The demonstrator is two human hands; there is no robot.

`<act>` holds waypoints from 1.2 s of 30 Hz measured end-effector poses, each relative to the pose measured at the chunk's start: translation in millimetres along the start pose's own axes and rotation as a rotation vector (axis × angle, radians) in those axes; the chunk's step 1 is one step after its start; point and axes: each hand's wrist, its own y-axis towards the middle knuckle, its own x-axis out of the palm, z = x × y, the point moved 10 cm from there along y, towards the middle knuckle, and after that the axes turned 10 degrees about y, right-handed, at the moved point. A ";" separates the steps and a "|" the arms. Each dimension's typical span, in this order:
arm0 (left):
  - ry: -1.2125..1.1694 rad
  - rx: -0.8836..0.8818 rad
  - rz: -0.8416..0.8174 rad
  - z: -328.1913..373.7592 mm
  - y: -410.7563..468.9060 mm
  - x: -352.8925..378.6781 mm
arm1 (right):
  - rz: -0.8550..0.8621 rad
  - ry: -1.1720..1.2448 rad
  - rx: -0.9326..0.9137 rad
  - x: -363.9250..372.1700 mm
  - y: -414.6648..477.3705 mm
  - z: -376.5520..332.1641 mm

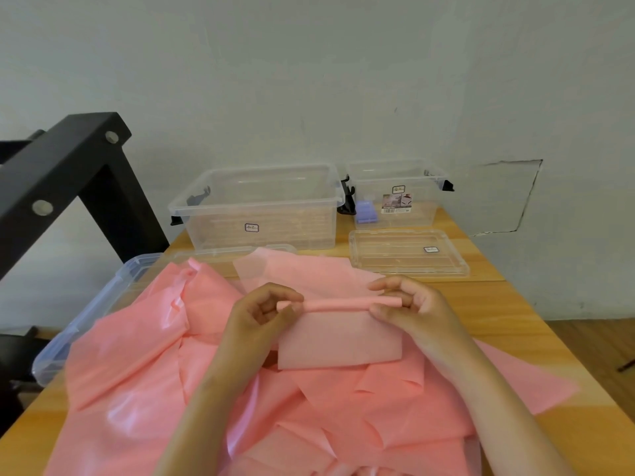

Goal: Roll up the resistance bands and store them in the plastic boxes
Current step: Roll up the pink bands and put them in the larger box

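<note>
Head view: the pink resistance band [338,333] is held above a heap of loose pink bands [137,355]. Its rolled edge runs left to right, and its flat tail hangs toward the person. The left hand [264,312] and right hand [412,304] each pinch one end of the roll between curled fingers and thumb. A large plastic box [261,207] and a small plastic box [398,197] stand open at the worktop's [525,304] far edge. Bare wood lies to the right.
</note>
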 end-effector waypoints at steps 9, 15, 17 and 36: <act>0.093 -0.099 -0.033 -12.7 0.0 4.6 | 0.059 -0.037 -0.016 -4.8 1.9 1.0; 0.048 -0.087 -0.007 -9.1 0.5 2.4 | 0.042 -0.027 -0.001 -0.9 1.6 3.6; 0.017 -0.056 0.025 -4.7 0.9 -1.9 | 0.034 -0.047 0.017 0.7 2.0 6.4; 0.024 0.008 0.038 -2.1 2.6 -1.1 | 0.035 -0.014 -0.005 0.9 1.0 4.4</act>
